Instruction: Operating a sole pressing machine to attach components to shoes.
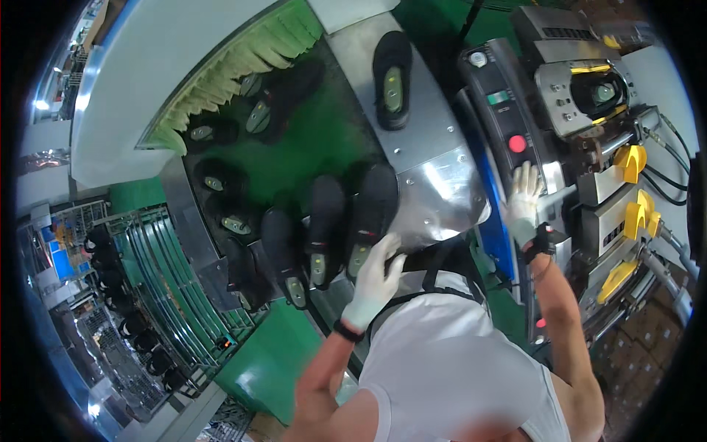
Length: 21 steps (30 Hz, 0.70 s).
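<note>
Left hand (377, 283), white-gloved, is beside the rear of a black shoe (377, 199); contact cannot be confirmed. Right hand (524, 197), likewise gloved, is spread over the control panel (502, 103), just below a red button (517, 144). More black shoes stand near the left hand, one shoe (393, 51) lying apart on a metal plate (434, 147). A pale green fringe (243, 66) lines the machine opening beyond. Yellow parts (630, 163) show at right.

Black shoe (377, 197), toe pointing away, green heel piece (359, 258), control panel (507, 122) rightward
</note>
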Each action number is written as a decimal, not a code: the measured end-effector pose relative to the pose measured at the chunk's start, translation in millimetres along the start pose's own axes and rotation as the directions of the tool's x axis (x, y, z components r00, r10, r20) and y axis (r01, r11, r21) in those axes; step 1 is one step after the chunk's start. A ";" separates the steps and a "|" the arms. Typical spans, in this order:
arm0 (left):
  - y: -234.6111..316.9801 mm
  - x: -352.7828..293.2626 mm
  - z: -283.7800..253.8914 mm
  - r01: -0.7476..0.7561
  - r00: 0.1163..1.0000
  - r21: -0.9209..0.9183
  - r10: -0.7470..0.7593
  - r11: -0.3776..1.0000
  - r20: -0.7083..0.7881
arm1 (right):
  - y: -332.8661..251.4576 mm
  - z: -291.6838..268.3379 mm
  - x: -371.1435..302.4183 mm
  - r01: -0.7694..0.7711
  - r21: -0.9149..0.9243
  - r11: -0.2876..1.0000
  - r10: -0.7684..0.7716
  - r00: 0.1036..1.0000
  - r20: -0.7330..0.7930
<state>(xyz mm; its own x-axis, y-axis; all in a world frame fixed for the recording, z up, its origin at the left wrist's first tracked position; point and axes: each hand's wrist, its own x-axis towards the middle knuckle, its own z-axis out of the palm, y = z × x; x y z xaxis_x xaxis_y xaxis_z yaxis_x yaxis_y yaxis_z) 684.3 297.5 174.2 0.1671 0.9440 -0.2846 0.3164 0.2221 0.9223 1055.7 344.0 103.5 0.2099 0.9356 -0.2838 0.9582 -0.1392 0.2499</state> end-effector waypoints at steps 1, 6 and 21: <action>-19.8 -25.8 -31.6 0.068 0.994 -0.042 -0.071 0.997 -0.079 | -12.9 -13.2 -0.4 -0.047 -0.014 0.999 0.048 0.997 0.061; -72.1 -97.6 -148.0 0.069 0.906 0.091 -0.024 0.993 -0.422 | -107.7 -20.6 -48.8 0.257 0.601 0.757 -0.104 0.955 -0.277; -177.1 -105.0 -183.6 0.465 0.847 0.463 -0.225 0.755 -0.482 | -380.1 -35.8 -104.3 -0.460 0.877 0.139 0.377 0.843 0.383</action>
<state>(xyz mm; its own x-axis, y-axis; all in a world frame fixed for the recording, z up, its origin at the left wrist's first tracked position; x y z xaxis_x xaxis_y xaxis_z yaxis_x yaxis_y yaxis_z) 439.3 203.8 88.8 -0.3802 0.8669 -0.3225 0.7490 0.4931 0.4425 662.6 310.9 71.3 0.6129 0.6123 -0.4995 0.2072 -0.7346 -0.6461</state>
